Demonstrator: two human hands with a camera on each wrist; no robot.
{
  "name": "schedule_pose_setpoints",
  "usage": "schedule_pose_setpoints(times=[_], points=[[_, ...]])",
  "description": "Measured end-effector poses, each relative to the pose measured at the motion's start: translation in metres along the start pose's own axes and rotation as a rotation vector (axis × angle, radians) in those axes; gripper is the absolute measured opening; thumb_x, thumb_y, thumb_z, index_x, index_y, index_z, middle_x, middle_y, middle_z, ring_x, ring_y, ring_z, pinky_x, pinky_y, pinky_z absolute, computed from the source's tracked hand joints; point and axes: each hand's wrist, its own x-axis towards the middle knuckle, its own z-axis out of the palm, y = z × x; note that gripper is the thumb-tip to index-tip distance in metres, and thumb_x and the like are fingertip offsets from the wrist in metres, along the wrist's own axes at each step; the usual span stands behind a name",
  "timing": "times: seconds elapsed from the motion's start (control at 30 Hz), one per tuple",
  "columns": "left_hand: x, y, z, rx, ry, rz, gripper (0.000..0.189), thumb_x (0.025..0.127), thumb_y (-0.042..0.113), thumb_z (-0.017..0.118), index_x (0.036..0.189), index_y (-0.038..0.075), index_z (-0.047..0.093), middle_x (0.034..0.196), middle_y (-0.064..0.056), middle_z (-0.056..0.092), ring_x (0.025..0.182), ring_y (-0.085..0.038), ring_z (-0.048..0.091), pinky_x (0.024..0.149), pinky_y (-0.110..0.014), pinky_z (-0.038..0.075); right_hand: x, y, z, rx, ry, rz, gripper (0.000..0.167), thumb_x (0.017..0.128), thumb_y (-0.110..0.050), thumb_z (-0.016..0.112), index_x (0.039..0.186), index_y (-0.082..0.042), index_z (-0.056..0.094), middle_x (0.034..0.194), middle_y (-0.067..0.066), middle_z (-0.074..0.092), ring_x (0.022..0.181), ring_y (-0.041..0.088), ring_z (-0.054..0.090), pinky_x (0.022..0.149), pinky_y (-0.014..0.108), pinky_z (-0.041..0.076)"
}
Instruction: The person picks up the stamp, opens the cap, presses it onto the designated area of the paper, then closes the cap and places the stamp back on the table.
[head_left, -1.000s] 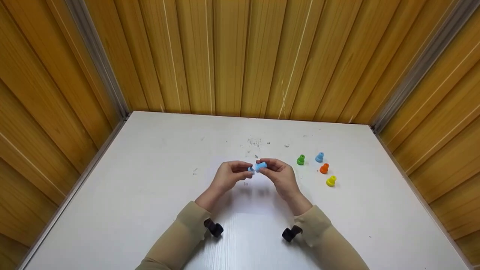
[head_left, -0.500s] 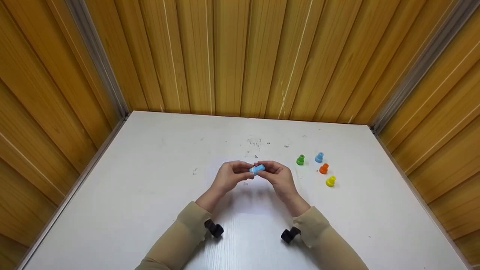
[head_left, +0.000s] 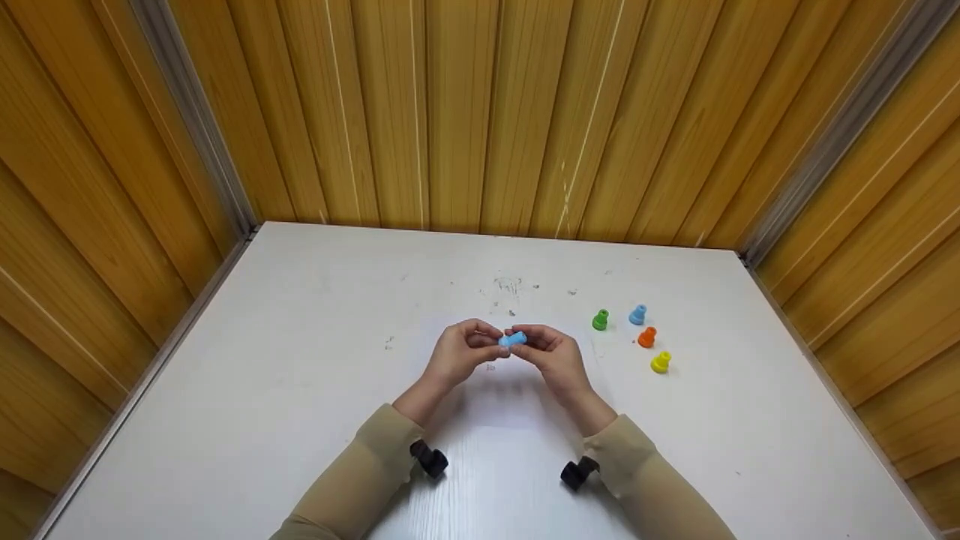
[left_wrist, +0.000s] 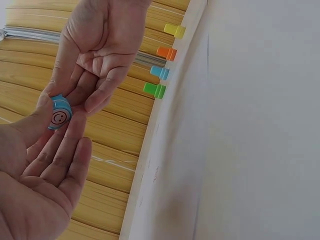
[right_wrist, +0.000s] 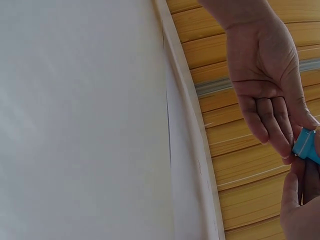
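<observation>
Both hands pinch a small blue toy stamp (head_left: pixel 514 340) between thumbs and fingertips, held above the table in the middle of the head view. My left hand (head_left: pixel 454 358) grips its wider end, my right hand (head_left: pixel 556 360) the narrower handle end. A smiley face in a ring shows on the stamp's end (left_wrist: pixel 60 118) in the left wrist view. Fingers cover part of it. Over to the right stand a green stamp (head_left: pixel 601 321), a light blue stamp (head_left: pixel 637 315), an orange stamp (head_left: pixel 647 337) and a yellow stamp (head_left: pixel 661 363).
A pale sheet of paper (head_left: pixel 517 414) lies beneath the hands on the white table (head_left: pixel 315 322). Dark ink marks (head_left: pixel 508 285) dot the tabletop farther back. Wood-patterned panels (head_left: pixel 457 112) wall in the back and both sides.
One second ago the blue stamp was in two pieces, one in each hand. The right hand has brought its piece left against the other, and the two are now joined.
</observation>
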Motion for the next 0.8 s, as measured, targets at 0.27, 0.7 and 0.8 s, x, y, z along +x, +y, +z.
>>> schedule_pose_setpoints(times=[0.27, 0.7, 0.8], points=[[0.003, 0.002, -0.004, 0.065, -0.052, -0.058, 0.05, 0.092, 0.015, 0.078, 0.136, -0.001, 0.06, 0.117, -0.016, 0.077, 0.11, -0.027, 0.075, 0.097, -0.038, 0.061, 0.004, -0.001, -0.005, -0.036, 0.04, -0.037, 0.033, 0.088, 0.003, 0.078, 0.12, 0.007, 0.071, 0.113, 0.011, 0.078, 0.1, 0.011, 0.074, 0.09, 0.023, 0.061], [0.0, -0.006, -0.035, 0.784, -0.212, -0.167, 0.084, 0.088, 0.019, 0.083, 0.155, -0.003, 0.039, 0.164, -0.022, 0.035, 0.156, -0.036, 0.03, 0.13, -0.047, 0.024, -0.004, -0.026, -0.062, -0.14, 0.101, -0.014, 0.038, 0.089, -0.004, 0.079, 0.125, 0.003, 0.069, 0.113, -0.003, 0.079, 0.106, 0.01, 0.073, 0.094, 0.022, 0.06], [-0.002, -0.005, -0.038, 0.852, -0.273, -0.206, 0.095, 0.085, 0.022, 0.085, 0.159, -0.002, 0.03, 0.169, -0.02, 0.024, 0.16, -0.033, 0.02, 0.132, -0.044, 0.018, -0.008, -0.035, -0.08, -0.198, 0.08, -0.027, 0.041, 0.09, -0.006, 0.079, 0.127, 0.005, 0.067, 0.112, -0.007, 0.078, 0.107, 0.008, 0.072, 0.094, 0.022, 0.06]])
